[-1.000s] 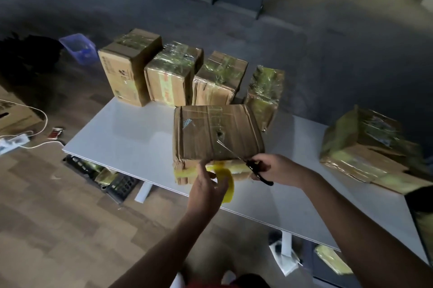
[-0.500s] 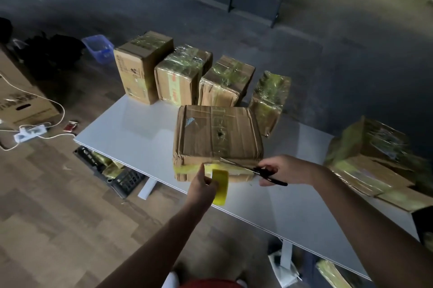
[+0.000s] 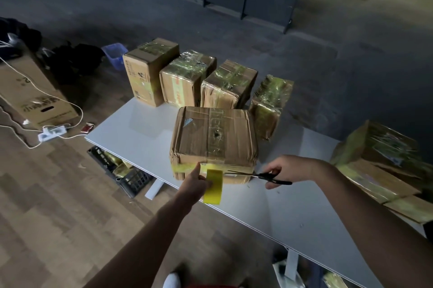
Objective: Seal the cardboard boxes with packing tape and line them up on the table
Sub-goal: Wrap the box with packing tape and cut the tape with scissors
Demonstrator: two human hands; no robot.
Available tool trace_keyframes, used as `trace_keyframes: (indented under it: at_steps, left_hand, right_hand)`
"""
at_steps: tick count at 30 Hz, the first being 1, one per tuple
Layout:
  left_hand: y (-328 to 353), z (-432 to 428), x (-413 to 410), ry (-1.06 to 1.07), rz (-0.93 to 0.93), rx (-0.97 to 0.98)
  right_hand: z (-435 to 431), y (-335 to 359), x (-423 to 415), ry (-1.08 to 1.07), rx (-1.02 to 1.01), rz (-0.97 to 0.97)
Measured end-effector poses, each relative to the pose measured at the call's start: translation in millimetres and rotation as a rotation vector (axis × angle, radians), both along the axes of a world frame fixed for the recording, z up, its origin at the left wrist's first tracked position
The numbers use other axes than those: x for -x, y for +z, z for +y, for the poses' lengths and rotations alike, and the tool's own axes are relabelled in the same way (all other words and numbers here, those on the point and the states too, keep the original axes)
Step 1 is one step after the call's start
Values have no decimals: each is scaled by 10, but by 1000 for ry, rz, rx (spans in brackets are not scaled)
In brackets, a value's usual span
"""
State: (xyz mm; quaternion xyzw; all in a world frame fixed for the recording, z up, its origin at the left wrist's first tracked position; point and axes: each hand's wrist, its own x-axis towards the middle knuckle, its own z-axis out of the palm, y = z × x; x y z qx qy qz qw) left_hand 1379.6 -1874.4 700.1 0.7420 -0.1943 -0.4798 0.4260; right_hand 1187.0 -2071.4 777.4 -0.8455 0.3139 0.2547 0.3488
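A flat brown cardboard box (image 3: 214, 133) lies near the front edge of the white table (image 3: 138, 130), with yellow tape across its near side. My left hand (image 3: 193, 185) holds a yellow tape roll (image 3: 212, 186) against that side, its thumb pressing the tape onto the box. My right hand (image 3: 284, 169) grips black scissors (image 3: 262, 175), whose blades point left at the strip between roll and box. Behind, several taped boxes (image 3: 185, 79) stand in a row along the far edge.
More taped boxes (image 3: 379, 158) are piled at the table's right end. Under the table lies a black crate (image 3: 126, 176). On the wooden floor at left are a large carton (image 3: 30, 95), a white power strip (image 3: 52, 133) with cables and a blue bin (image 3: 114, 54).
The scissors came down from the box top to its near side, blades now level at the tape. My left hand shifted slightly with the roll. The camera view drifted right and back.
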Motion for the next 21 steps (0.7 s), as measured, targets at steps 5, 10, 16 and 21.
trace_keyframes:
  at_steps: [5,10,16,21]
  left_hand:
    - [0,0,3,-1,19,11]
    - [5,-3,-24,-24,8,11]
    - [-18,-1,-47,-46,-1,-3]
    - [-33,-7,-59,-47,3,-3]
  right_hand:
    - [84,17,-171,5,20,-18]
    - [165,14,-406,15,11,-18]
    - [192,-43,-554,11,16,1]
    - [166,-67,-544,22,22,5]
